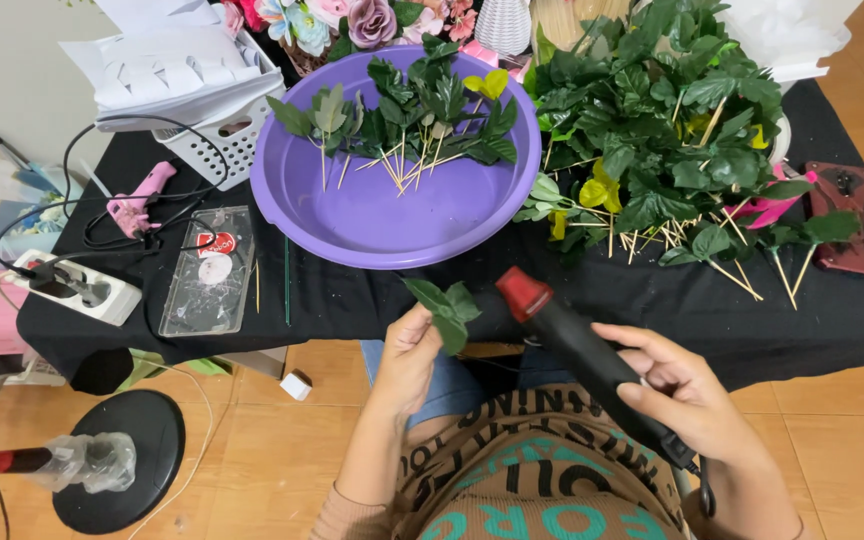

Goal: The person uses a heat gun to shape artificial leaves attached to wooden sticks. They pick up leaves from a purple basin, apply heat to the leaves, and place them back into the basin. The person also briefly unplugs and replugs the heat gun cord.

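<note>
The left hand pinches a green leaf sprig between fingertips, just in front of the black-draped table. The right hand grasps a black hot glue gun (red nozzle beside the sprig). Behind sits a purple basin holding leaves on sticks.

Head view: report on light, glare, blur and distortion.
Head view: soft, even indoor light, shadows faint; mild glare on the purple basin and clear tray; the left hand with its leaf and the right hand on the black glue gun look sharp; wide lens bends the table edges.
</note>
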